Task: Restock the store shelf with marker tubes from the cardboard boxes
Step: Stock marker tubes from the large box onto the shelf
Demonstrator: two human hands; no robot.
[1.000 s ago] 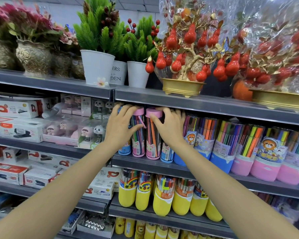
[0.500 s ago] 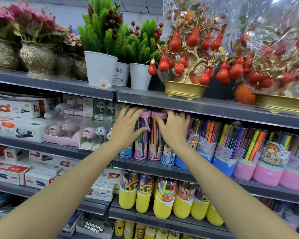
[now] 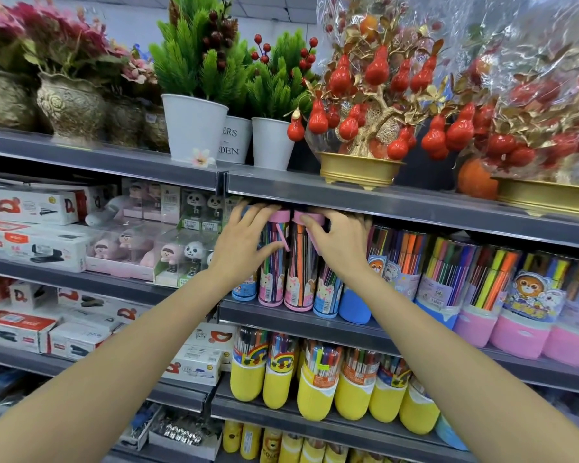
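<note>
Both arms reach up and forward to the front edge of the shelf, equally near. The left hand has its fingers spread and curled round one pink-capped marker tube; the right hand grips the next pink-capped tube. Both tubes stand upright, touching, between the hands, their caps just under the shelf above, so I judge any push goes straight back.

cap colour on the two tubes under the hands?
Pink, on both marker tubes; head view shows the caps between the left hand and right hand.
</note>
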